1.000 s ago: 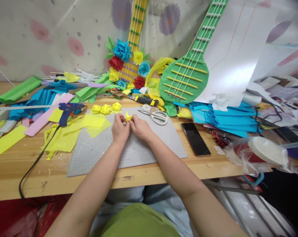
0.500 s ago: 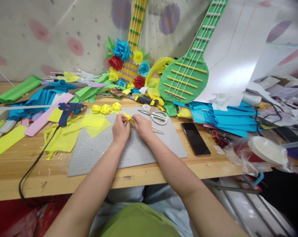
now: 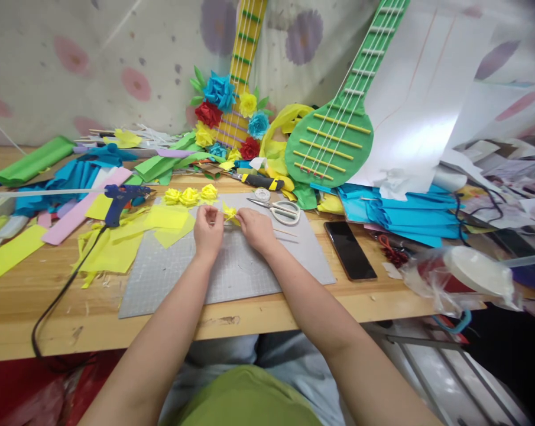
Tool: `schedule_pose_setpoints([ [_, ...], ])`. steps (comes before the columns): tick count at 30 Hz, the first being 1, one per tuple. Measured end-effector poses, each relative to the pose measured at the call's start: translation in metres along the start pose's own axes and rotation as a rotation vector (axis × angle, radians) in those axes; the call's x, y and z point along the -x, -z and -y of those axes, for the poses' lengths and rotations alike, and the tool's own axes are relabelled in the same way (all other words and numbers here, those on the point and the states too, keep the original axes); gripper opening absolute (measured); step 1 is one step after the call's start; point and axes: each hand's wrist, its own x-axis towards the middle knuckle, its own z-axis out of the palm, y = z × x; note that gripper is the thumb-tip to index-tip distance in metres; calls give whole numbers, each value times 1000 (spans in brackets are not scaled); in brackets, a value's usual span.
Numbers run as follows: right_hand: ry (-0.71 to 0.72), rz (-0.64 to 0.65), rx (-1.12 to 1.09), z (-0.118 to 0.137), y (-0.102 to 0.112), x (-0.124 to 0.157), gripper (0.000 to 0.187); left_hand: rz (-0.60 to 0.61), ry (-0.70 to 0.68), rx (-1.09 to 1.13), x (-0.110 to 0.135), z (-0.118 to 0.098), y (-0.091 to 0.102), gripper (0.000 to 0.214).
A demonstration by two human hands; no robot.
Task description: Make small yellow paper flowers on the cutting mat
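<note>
Over the grey cutting mat [image 3: 249,266] my left hand [image 3: 207,234] and my right hand [image 3: 257,229] meet, both pinched on a small piece of yellow paper [image 3: 230,212] wound on a thin wooden stick [image 3: 285,231]. The stick pokes out to the right of my right hand. Three finished yellow paper flowers [image 3: 190,195] lie in a row just beyond my left hand. White-handled scissors [image 3: 280,210] rest on the mat beside my right hand.
A blue glue gun [image 3: 120,198] with a black cord lies left, among yellow paper sheets [image 3: 116,242]. A black phone [image 3: 350,250] lies right of the mat. Two paper guitars, green [image 3: 331,139] and yellow with flowers [image 3: 232,112], lean at the back. Blue paper [image 3: 404,213] piles right.
My left hand has slid a little to the left, away from my right hand. The yellow paper stays between them and more of the stick shows at the right.
</note>
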Motion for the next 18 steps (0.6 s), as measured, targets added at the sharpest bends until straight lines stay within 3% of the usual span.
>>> schedule_pose_setpoints([
  [3,31,-23,-8,-5,0,0,22,63,-35,-142,-7,7,9,13],
  [8,58,13,-29,-10,1,0,25,188,-217,-321,-11,9,12,16],
  [18,100,56,-119,-11,5,4,20,255,-315,-366,-13,11,12,7],
])
